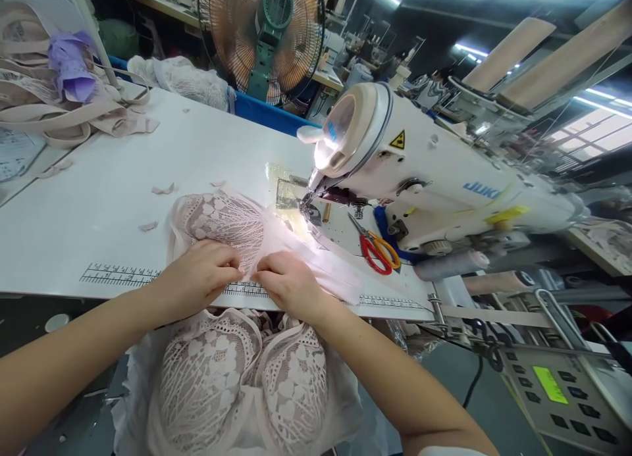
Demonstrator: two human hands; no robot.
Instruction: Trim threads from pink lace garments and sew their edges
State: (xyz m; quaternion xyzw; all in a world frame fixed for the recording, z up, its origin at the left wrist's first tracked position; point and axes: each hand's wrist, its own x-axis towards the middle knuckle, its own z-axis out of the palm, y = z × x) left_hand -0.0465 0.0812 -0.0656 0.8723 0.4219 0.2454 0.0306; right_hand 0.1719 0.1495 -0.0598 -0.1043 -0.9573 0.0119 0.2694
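Note:
A pale pink lace bra lies on the white table in front of the sewing machine. My left hand pinches its near edge below the lace cup. Close beside it, my right hand has thumb and fingers closed on the same edge. The bra's smooth wing stretches right from my right hand, past the lit needle area. Below the table edge, another lace bra rests on pale cloth beneath my forearms. My fingertips hide the exact part of the edge being held.
Red and orange handled scissors lie right of the needle. A printed ruler runs along the table's front edge. Straps and fabric pieces are heaped at the left. A fan stands behind the table. A control panel is at lower right.

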